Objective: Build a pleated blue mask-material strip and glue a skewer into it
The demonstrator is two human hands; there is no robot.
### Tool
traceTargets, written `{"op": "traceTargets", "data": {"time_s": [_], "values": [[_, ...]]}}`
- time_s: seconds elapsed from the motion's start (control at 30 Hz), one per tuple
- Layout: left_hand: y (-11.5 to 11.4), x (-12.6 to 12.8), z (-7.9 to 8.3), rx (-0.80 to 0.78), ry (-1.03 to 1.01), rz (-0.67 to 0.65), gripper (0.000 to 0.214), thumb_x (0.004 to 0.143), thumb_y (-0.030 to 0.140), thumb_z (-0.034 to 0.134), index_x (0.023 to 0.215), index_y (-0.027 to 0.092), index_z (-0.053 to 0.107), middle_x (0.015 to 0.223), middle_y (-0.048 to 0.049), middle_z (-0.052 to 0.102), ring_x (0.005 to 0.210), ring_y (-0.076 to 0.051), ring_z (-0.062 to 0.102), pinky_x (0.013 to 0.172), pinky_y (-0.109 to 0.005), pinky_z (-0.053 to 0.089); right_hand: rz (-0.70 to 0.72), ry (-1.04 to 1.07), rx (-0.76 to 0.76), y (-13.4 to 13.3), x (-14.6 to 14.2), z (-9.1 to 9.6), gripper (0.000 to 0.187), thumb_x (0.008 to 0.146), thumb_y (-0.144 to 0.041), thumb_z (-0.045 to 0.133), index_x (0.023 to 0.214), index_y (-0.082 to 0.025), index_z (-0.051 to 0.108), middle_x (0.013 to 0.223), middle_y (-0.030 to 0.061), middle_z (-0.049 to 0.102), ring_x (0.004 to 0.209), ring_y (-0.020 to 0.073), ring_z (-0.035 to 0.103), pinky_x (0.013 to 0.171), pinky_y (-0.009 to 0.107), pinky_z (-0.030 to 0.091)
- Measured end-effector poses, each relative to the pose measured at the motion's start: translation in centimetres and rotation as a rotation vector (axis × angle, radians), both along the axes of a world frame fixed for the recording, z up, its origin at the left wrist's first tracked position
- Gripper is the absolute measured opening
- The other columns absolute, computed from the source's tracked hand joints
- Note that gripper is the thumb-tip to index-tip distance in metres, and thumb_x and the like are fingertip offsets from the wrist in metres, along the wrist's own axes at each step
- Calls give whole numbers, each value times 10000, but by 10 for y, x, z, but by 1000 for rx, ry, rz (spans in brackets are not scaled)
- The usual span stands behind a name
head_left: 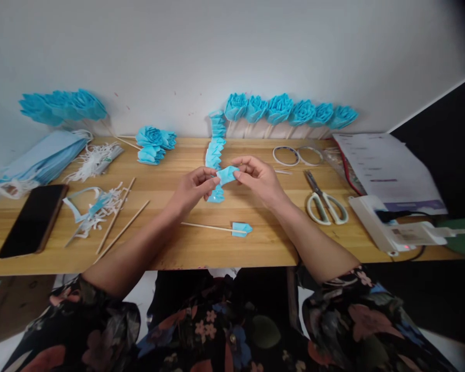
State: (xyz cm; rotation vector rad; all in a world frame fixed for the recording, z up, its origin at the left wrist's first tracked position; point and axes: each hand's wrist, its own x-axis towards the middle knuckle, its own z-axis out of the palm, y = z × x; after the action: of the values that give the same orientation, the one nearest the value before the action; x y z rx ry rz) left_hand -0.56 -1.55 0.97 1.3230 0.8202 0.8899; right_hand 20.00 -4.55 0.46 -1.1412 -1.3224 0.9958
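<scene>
A small folded blue petal point(227, 175) is pinched between my two hands over the middle of the table. My left hand point(196, 187) grips its left end, thumb against fingers. Its right end is in the fingertips of my right hand point(258, 178). Behind and partly under the petal runs a column of overlapping folded blue petals point(216, 147), reaching back to the wall. Nearer to me lies a thin wooden stick point(207, 226) with a blue folded petal point(241, 229) at its right end.
Blue flowers on sticks point(279, 109) lean along the wall; more blue flowers point(151, 142) lie at left. Scissors point(323, 199), tape rolls point(285, 155) and a power strip point(375, 225) are at right. Face masks point(42, 157), a phone point(33, 219) and loose sticks point(122, 231) are at left.
</scene>
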Motion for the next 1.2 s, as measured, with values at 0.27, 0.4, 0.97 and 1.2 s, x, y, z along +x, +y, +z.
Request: {"op": "traceTargets", "data": {"time_s": [0.27,0.4,0.97,1.2], "values": [[-2,-2,2,50,100,-18,302,750,398,788,664,172,608,543,36,551,503,-77,471,541,-219,389,32,63,-41,-3,0,3,351,877,-490,742,1112,-229,741,861,-1,684,795,142,612,719,287,535],[-2,-1,1,61,77,-7,290,758,384,785,663,178,604,549,38,549,503,-80,469,537,-220,386,86,84,-58,-5,1,4,421,863,-460,774,1219,-244,711,881,-4,682,838,153,622,755,297,548],[-3,0,2,40,5,-5,305,737,385,828,658,174,622,548,36,552,512,-76,462,541,-217,382,61,130,-92,-6,2,8,439,884,-407,719,1291,-248,689,898,2,703,833,159,643,767,310,572],[-2,0,1,-25,-56,18,350,728,429,858,660,175,627,537,36,558,490,-73,463,512,-213,383,75,84,-81,-7,-1,12,501,813,-673,768,1036,-225,778,942,46,742,878,177,663,681,276,550]]}}
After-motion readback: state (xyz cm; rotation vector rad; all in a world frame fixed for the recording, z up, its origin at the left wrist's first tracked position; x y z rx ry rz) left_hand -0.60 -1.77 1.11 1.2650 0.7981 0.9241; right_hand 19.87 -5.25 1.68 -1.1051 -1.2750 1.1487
